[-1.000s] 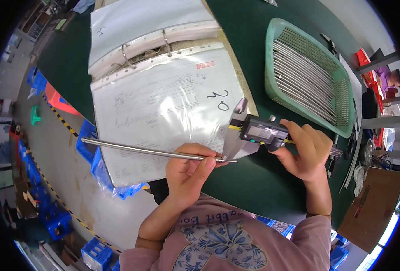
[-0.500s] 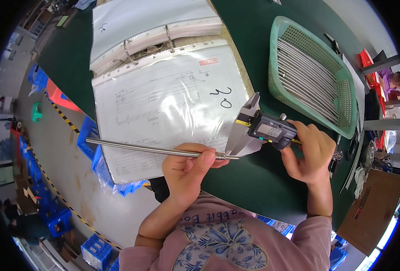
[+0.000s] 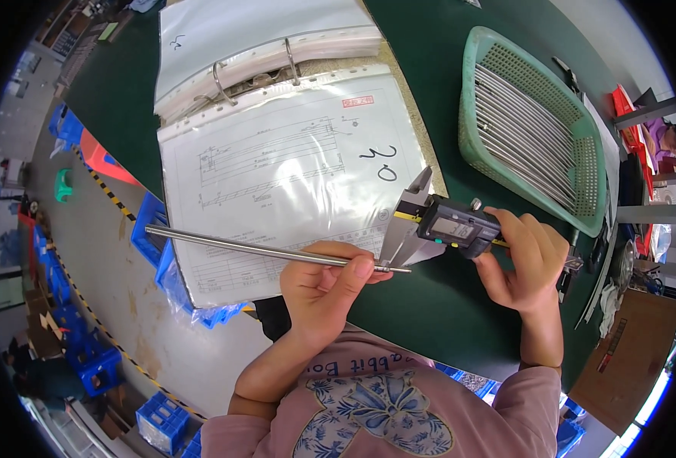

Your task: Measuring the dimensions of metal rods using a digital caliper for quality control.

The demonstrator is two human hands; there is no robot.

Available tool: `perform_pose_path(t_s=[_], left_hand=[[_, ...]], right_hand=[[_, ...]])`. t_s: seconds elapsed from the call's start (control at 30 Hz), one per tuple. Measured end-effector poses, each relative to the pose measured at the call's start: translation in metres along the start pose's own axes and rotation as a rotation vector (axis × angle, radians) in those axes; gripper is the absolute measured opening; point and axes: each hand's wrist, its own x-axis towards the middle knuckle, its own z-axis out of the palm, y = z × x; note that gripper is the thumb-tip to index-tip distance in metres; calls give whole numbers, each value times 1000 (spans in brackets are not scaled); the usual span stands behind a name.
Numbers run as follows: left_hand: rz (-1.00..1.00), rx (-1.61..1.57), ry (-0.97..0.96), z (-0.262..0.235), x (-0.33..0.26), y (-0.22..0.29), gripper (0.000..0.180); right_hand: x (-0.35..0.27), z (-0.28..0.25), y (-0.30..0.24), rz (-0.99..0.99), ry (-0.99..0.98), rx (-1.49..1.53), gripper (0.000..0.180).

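Observation:
My left hand [image 3: 324, 290] pinches a long thin metal rod [image 3: 239, 246] near its stepped right end, thumb on top. The rod lies across the lower part of an open ring binder, its far end reaching past the binder's left edge. In my right hand [image 3: 525, 259] is a digital caliper [image 3: 460, 227], gripped by its body with thumb and fingers. The caliper's jaws point down toward the narrow tip of the rod and meet it just beyond my left fingertips. Whether the jaws press on the tip from both sides I cannot tell.
The binder [image 3: 284, 168] holds a technical drawing in a clear sleeve. A green plastic basket [image 3: 471, 114] of similar rods stands at the far right of the dark green table [image 3: 414, 305]. Blue crates [image 3: 162, 424] sit on the floor at left; a cardboard box [image 3: 632, 359] is at right.
My left hand and the rod have shifted slightly right. The caliper has tilted and moved a little left and down, its jaws now at the rod's stepped end.

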Motion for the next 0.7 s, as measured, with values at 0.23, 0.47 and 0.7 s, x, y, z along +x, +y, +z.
perform_pose_path(t_s=[0.23,0.47,0.7], left_hand=[[4,10,-8,0,0,0,13],[45,99,21,3,1,-1,13],[4,115,26,4,1,1,14]], right_hand=[[1,-1,1,-8,-4,-2,37],[1,-1,2,-14,-4,-10,35],[-2,1,3,30,12,-22,34]])
